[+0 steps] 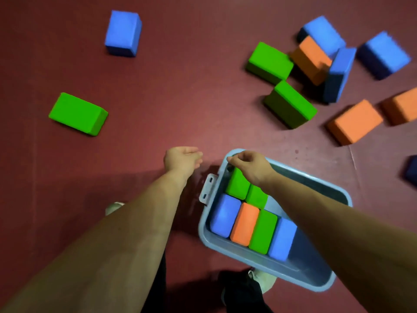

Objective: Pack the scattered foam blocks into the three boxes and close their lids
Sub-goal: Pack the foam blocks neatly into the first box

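Observation:
A light blue plastic box [202, 231] stands open on the dark red floor, low and right of centre. Packed in it are a blue block [224, 215], an orange block [244, 224], a green block [262, 231], another blue block [282, 239] and two green ones behind, the nearer [237, 184] just under my right hand. My right hand [250, 167] hovers over the box's far left corner with fingers loosely curled, holding nothing I can see. My left hand [182, 159] is open above the floor, left of the box.
A green block [77, 112] lies at the left and a blue block [123, 32] at the top left. Several green, orange and blue blocks are heaped at the upper right around [310, 58]. A grey latch [208, 188] sticks out of the box. My shoes [264, 281] stand near its front.

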